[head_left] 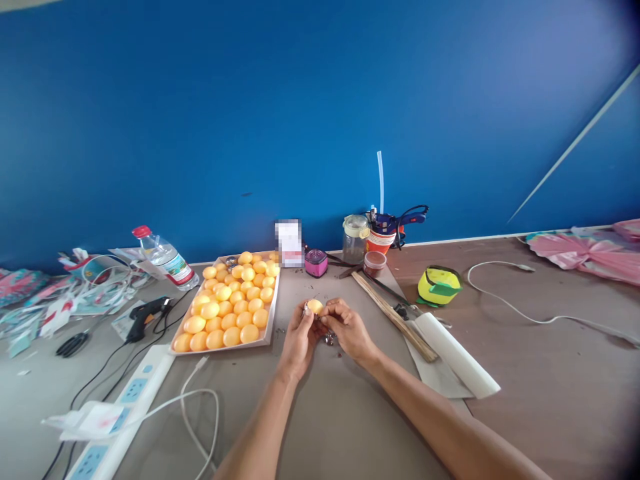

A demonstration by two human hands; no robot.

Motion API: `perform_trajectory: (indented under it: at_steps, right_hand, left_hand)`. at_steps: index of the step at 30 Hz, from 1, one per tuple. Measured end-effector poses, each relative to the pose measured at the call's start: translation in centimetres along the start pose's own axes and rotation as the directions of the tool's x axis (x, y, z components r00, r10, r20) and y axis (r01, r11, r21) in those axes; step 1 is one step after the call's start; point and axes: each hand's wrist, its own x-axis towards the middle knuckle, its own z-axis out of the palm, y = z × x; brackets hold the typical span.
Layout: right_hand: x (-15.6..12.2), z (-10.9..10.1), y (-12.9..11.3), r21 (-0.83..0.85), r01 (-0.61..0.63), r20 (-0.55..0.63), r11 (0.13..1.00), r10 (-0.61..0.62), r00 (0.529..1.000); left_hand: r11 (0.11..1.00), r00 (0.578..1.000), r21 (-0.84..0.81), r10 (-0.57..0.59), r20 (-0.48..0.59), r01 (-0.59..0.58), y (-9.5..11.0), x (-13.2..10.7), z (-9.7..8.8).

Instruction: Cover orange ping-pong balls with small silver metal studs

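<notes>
My left hand (299, 339) is closed around a small orange ball (315, 306) that looks like a ping-pong ball. My right hand (349, 328) has its thumb and fingers pinched together at the ball's right side; what lies in that pinch is too small to make out. Just under the fingers, small shiny silvery bits (329, 339) show on the grey mat. To the left of my hands, a shallow box (271, 329) is filled with several similar orange balls (231, 335). A dark shiny item (231, 262) sits among them at the back.
Left: a power strip (150, 365), a glue gun (145, 319), a water bottle (167, 259). Behind: a purple box (316, 263), a jar (355, 240), a small tub (375, 264). Right: thin sticks (395, 316), a white roll (456, 355), a yellow-green container (439, 287), a white cable (517, 308).
</notes>
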Motion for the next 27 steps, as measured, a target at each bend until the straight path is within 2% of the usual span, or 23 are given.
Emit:
perform_trajectory:
  at_steps: [10,18,27]
  right_hand:
    - [-0.2,0.2,0.1,0.063,-0.025,0.028,0.998,0.023,0.999]
    - [-0.4,0.5,0.0,0.199,-0.112,0.062,0.974,0.101,0.993]
    - [-0.3,0.0,-0.8,0.207,-0.106,0.13,0.973,0.08,0.988]
  left_hand:
    - [0.998,0.999,0.046,0.041,0.012,-0.042,-0.1,-0.1,0.1]
    - [0.972,0.994,0.22,0.094,-0.06,-0.079,-0.5,-0.3,-0.2]
    - [0.993,0.995,0.096,0.074,-0.065,-0.067,-0.5,-0.4,0.3]
